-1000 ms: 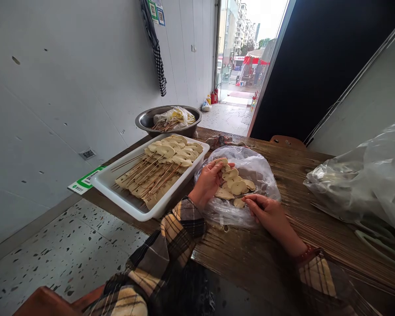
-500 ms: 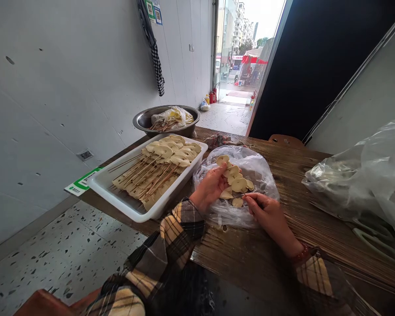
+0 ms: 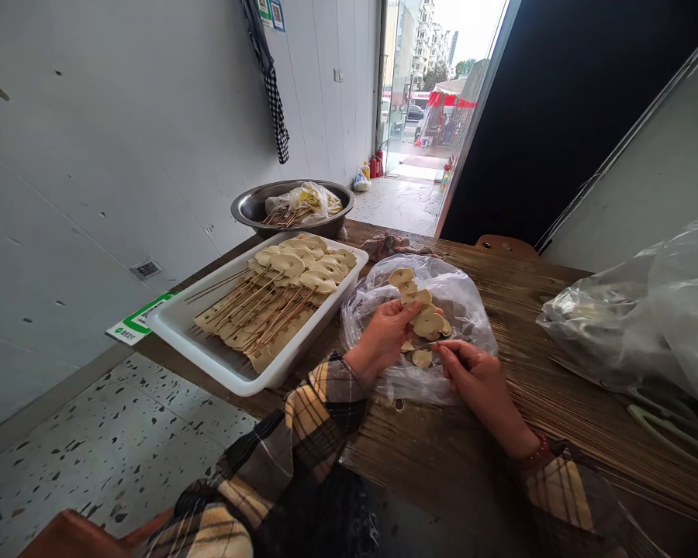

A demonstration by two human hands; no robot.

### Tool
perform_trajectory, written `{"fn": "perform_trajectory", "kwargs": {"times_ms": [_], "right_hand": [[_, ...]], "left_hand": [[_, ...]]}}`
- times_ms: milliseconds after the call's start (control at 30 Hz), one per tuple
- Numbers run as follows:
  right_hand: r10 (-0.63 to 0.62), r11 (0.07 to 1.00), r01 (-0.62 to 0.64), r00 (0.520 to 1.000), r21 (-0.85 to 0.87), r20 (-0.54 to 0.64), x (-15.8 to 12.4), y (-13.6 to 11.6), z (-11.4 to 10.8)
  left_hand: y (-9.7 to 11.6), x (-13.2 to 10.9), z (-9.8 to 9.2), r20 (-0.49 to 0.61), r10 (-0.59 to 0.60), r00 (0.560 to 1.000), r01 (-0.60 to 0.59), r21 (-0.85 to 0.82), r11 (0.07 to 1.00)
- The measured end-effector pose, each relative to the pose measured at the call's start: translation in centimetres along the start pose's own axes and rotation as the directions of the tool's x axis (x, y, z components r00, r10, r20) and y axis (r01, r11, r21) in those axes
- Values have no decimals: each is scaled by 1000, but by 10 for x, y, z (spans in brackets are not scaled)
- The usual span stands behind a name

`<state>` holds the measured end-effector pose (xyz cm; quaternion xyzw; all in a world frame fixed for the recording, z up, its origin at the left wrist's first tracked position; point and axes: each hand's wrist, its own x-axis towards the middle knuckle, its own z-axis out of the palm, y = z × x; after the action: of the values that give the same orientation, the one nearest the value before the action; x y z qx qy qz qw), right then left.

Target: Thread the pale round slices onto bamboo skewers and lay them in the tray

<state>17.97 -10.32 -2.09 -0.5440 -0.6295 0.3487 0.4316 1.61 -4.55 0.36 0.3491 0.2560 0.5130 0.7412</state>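
Observation:
Pale tan food slices (image 3: 427, 323) lie heaped on a clear plastic bag (image 3: 471, 306) spread over the wooden table (image 3: 500, 434). My left hand (image 3: 382, 336) rests on the near left side of the heap, fingers curled round a slice there. My right hand (image 3: 478, 377) sits at the heap's near right edge, thumb and forefinger pinched together on something thin that I cannot make out. Left of the bag, a white tray (image 3: 209, 349) holds several wooden skewers threaded with the same slices (image 3: 291, 283).
A metal basin (image 3: 250, 205) with a bag and skewers stands beyond the tray. A large crumpled plastic bag (image 3: 645, 310) and white-handled scissors (image 3: 668, 434) lie at the right. A chair back (image 3: 506, 246) shows past the table. An open doorway lies ahead.
My left hand has slid from the far top of the heap down to its near left side. My right hand has crept slightly closer to the slices, pinch unchanged.

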Motion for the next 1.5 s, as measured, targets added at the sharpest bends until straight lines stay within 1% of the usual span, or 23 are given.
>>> {"fn": "perform_trajectory", "kwargs": {"times_ms": [233, 367, 533, 667, 800, 967, 1033, 1100, 1167, 1233, 1333, 1500], "right_hand": [[-21, 1000, 21, 1000, -16, -20, 0, -1, 1], [5, 1000, -5, 1000, -1, -2, -1, -3, 0], [19, 1000, -19, 1000, 13, -10, -1, -6, 0], [22, 1000, -22, 1000, -2, -20, 0, -7, -1], [29, 1000, -29, 999, -11, -33, 1, -7, -3], [26, 999, -24, 999, 31, -41, 1, -8, -4], [30, 998, -28, 999, 56, -36, 1, -8, -4], [35, 997, -34, 999, 69, -24, 1, -8, -4], [37, 997, -37, 999, 70, -2, 0, -7, -3], [36, 997, -38, 999, 61, 27, -1, -5, -3], [45, 998, -48, 996, 37, 73, -1, -3, -3], [46, 999, -47, 994, 9, 96, -1, -4, -2]], "left_hand": [[-1, -2, 3, -5, -4, 1000, 5, 25, 1000], [0, -5, 6, 9, -11, 1000, 11, 37, 999], [-3, -5, 5, 4, -24, 1000, 24, 46, 999], [-6, -5, 4, 28, -36, 999, 34, 64, 997], [-8, -7, 6, 53, -45, 998, 41, 86, 995], [-5, -6, 6, 64, -61, 996, 56, 78, 995], [-1, -3, 3, 27, -40, 999, 39, 55, 998], [6, 1, -3, -57, 6, 998, -5, 15, 1000], [14, 4, -8, -142, 54, 988, -58, -23, 998], [21, 5, -11, -185, 93, 978, -103, -40, 994], [29, 4, -13, -191, 141, 971, -146, -13, 989], [31, 3, -11, -182, 155, 971, -148, 48, 988]]}}
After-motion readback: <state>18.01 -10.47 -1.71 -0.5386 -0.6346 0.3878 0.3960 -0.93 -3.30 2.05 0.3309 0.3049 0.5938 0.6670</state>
